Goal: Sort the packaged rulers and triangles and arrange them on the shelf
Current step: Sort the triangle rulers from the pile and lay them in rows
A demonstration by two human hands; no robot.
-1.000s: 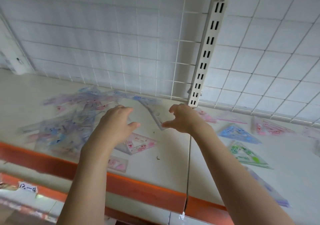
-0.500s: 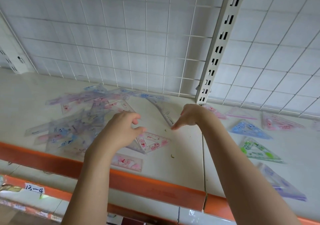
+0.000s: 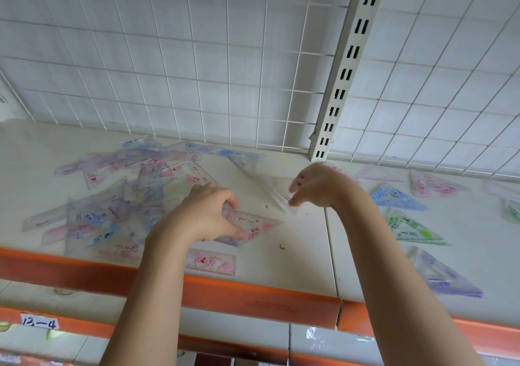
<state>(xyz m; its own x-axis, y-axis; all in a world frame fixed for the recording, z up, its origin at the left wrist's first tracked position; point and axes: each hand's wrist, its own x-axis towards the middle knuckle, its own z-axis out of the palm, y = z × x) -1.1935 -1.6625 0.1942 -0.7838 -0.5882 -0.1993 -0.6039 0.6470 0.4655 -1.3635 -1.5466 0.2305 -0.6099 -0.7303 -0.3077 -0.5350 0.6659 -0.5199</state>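
A loose pile of clear packaged rulers and triangles (image 3: 112, 199) covers the left part of the white shelf (image 3: 295, 253). My left hand (image 3: 208, 216) grips the left end of a pink-printed triangle (image 3: 259, 225) at the pile's right edge. My right hand (image 3: 320, 185) pinches the near corner of a clear triangle (image 3: 270, 185) lying toward the back. A pink ruler (image 3: 211, 263) lies by the front edge. To the right lie single triangles, spaced apart: blue (image 3: 394, 197), green (image 3: 408, 228), purple (image 3: 441, 275) and pink (image 3: 433, 185).
An orange front rail (image 3: 253, 301) edges the shelf. A white wire grid (image 3: 197, 84) forms the back wall, with a slotted upright post (image 3: 343, 84) at the shelf joint. A handwritten label "12-4" (image 3: 39, 323) sits on the lower rail. Small crumbs (image 3: 282, 246) lie mid-shelf.
My left hand has come down onto the pink-printed triangle and curled round its end. My right hand stays at the clear triangle, fingers lowered onto its corner.
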